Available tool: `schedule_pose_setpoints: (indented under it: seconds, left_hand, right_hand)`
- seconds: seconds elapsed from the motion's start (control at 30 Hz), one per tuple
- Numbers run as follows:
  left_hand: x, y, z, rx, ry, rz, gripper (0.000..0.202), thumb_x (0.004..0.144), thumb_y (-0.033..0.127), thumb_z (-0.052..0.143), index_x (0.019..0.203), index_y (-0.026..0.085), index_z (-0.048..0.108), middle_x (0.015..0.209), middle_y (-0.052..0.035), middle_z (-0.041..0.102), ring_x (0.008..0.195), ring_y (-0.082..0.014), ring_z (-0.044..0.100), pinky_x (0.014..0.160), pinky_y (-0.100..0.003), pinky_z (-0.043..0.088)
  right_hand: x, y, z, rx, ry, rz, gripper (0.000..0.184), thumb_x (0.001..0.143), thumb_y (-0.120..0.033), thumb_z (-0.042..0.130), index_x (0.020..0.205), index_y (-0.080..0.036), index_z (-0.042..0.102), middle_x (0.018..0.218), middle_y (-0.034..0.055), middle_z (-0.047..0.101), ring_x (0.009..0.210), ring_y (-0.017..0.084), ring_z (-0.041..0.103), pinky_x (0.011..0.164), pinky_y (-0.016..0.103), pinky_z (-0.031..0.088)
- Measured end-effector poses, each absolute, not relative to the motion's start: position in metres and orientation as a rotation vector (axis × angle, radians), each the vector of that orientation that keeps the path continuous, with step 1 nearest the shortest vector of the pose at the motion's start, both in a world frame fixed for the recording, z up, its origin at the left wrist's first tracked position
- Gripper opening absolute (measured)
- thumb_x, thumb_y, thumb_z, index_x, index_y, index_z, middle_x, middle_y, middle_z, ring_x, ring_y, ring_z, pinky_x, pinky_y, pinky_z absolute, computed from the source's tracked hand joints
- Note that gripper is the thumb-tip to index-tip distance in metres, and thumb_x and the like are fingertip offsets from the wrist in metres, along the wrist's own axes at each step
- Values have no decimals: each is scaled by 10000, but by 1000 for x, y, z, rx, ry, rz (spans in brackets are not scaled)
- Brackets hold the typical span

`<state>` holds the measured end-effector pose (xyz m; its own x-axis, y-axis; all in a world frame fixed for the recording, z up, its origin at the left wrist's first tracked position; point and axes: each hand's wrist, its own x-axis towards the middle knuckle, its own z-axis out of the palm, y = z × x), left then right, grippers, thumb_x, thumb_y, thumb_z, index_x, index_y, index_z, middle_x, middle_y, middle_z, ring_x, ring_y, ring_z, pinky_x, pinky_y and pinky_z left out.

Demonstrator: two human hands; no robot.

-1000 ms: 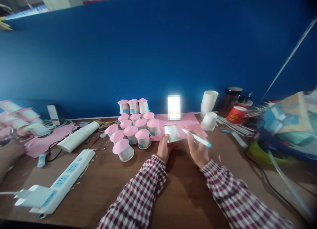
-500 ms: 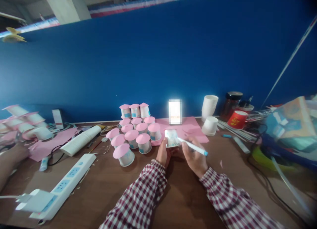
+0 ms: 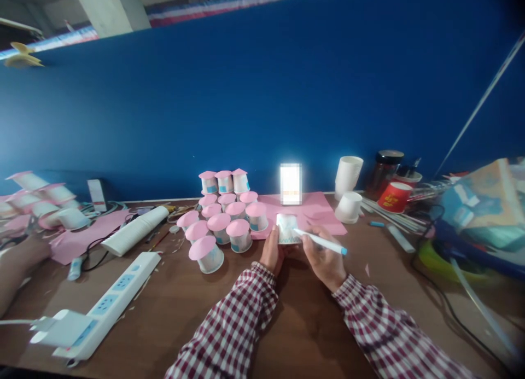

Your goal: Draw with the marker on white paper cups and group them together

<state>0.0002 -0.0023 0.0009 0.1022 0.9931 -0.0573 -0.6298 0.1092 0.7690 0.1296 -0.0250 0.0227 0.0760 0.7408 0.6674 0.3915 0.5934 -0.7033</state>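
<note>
My left hand [image 3: 271,249] grips a small white paper cup [image 3: 288,229], held upside down with blue zigzag marks near its lower rim. In my right hand [image 3: 324,258] is a white marker with a light-blue end [image 3: 326,242], its tip at the cup's right side. Behind the cup lies pink paper [image 3: 324,207]. To the left stand several upturned cups with pink cone tops [image 3: 219,222], some drawn on in blue.
A white power strip [image 3: 109,308] with a plugged-in charger and a stack of white cups [image 3: 135,231] lie left. Another person's hand [image 3: 28,253] is at far left. On the right are an upturned cup [image 3: 348,207], a red cup [image 3: 394,197] and a cable.
The cup has tipped more upright in my left hand, so more of its blue marks show. The marker stays against it, shifted slightly right. The view has moved a little.
</note>
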Motion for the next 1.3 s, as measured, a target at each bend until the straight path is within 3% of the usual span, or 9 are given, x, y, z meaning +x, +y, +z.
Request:
schedule_pose_setpoints:
  seconds: [0.93, 1.3]
  left_hand:
    - [2, -3, 2, 744, 627, 1360, 481, 837, 518, 493, 1093, 124, 599, 956, -120, 673, 884, -221, 637, 694, -293, 515]
    - [1, -4, 3, 729, 646, 1351, 477, 855, 484, 480, 1142, 116, 581, 980, -122, 673, 899, -218, 639, 776, -322, 517]
  right_hand:
    - [129, -28, 28, -997, -1562, 284, 110, 835, -290, 536, 814, -187, 569, 700, 8, 619, 596, 124, 581, 555, 231, 483]
    - [130, -26, 26, -1015, -1548, 317, 120, 842, -303, 531, 831, -190, 569, 726, 20, 640, 632, 136, 606, 582, 242, 492]
